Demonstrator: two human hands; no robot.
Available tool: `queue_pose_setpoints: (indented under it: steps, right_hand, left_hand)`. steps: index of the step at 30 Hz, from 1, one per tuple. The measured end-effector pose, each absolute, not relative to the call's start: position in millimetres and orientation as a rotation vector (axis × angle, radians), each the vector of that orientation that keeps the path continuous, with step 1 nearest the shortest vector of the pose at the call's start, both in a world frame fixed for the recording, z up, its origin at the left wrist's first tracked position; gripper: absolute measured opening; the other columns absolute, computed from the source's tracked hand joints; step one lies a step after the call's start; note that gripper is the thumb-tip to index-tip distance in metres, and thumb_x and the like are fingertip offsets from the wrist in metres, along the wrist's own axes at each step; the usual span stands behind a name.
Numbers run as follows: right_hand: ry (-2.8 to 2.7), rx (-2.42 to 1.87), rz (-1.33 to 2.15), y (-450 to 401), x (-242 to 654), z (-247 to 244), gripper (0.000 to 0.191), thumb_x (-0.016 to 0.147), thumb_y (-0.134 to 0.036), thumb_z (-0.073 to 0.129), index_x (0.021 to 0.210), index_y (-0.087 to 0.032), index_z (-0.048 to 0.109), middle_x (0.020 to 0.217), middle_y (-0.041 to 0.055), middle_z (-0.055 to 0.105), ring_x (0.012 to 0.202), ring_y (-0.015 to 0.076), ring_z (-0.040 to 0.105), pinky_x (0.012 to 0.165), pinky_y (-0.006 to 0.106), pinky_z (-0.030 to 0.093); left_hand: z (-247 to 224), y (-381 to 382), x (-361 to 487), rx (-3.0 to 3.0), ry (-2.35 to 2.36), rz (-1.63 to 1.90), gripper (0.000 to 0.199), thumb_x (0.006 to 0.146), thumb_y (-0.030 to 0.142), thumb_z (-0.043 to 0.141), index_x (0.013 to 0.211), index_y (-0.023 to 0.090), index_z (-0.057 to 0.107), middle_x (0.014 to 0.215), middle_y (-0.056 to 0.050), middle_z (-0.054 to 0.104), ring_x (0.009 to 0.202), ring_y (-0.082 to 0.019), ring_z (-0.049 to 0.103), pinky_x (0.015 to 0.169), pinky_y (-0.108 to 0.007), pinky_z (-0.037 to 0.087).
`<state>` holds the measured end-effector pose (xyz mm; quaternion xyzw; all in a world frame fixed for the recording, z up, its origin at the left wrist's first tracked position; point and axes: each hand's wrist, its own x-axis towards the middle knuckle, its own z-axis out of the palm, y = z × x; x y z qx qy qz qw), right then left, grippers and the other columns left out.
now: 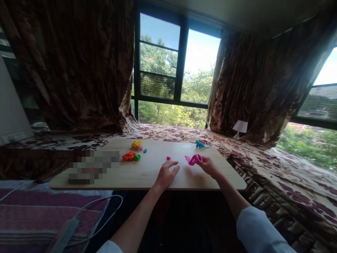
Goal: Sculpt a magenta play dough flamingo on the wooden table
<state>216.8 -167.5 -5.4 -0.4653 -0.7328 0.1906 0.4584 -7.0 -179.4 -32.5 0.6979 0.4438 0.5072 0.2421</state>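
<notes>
My right hand (210,166) holds a piece of pink modelling clay (195,160), bent into a loop with a flat tail end, a little above the table (147,177). Fingers apart, my left hand (167,173) hovers near the table's middle with nothing in it. Just beyond its fingertips lies a small pink clay ball (169,158). Farther left are lumps of orange clay (129,156), green clay (137,157) and yellow clay (136,144), plus a small blue clay bit (145,150). A blue dinosaur figure (201,144) stands at the back right.
A blurred-out flat object (94,167) lies on the table's left side. Behind is a flower-patterned ledge cover (168,131) with a small white lamp (240,127) at right. A power strip (65,233) with a white cable lies on the striped cloth at lower left.
</notes>
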Motion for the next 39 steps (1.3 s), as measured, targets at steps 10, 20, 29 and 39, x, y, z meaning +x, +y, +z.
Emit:
queue_pose_setpoints:
  steps: [10,20,29,39]
  right_hand:
    - [-1.737,-0.939,0.66,-191,133,-21,0.029,0.079,-0.036,0.051,0.097,-0.017,0.064,0.086,0.0039,0.067,0.077,0.0177,0.059,0.069,0.027,0.045]
    - [-1.641,-1.03,0.595,-191,131,-33,0.028,0.077,-0.04,0.054,0.091,-0.018,0.065,0.08,0.0038,0.067,0.07,0.0168,0.06,0.061,0.025,0.047]
    - [-1.669,-1.016,0.585,-192,131,-37,0.026,0.076,-0.038,0.055,0.086,-0.017,0.065,0.073,0.0027,0.067,0.066,0.0154,0.059,0.058,0.024,0.045]
    - [-1.688,-1.011,0.562,-191,131,-40,0.021,0.073,-0.033,0.057,0.084,-0.017,0.066,0.076,0.0031,0.067,0.066,0.0149,0.06,0.059,0.024,0.046]
  left_hand:
    - [-30,-185,-15,1.475,0.892,1.449,0.035,0.07,0.039,0.059,0.097,0.018,0.066,0.095,-0.005,0.068,0.088,-0.019,0.06,0.079,-0.029,0.046]
    - [-27,-189,-14,1.51,0.881,1.413,0.042,0.07,0.036,0.061,0.109,0.019,0.06,0.102,-0.007,0.065,0.093,-0.019,0.059,0.082,-0.031,0.045]
    - [-23,-192,-12,1.479,0.873,1.401,0.041,0.064,0.034,0.067,0.102,0.02,0.064,0.101,-0.007,0.066,0.093,-0.021,0.059,0.084,-0.033,0.045]
    - [-25,-190,-12,1.405,0.831,1.391,0.039,0.068,0.038,0.063,0.102,0.019,0.064,0.1,-0.005,0.066,0.094,-0.019,0.058,0.08,-0.029,0.048]
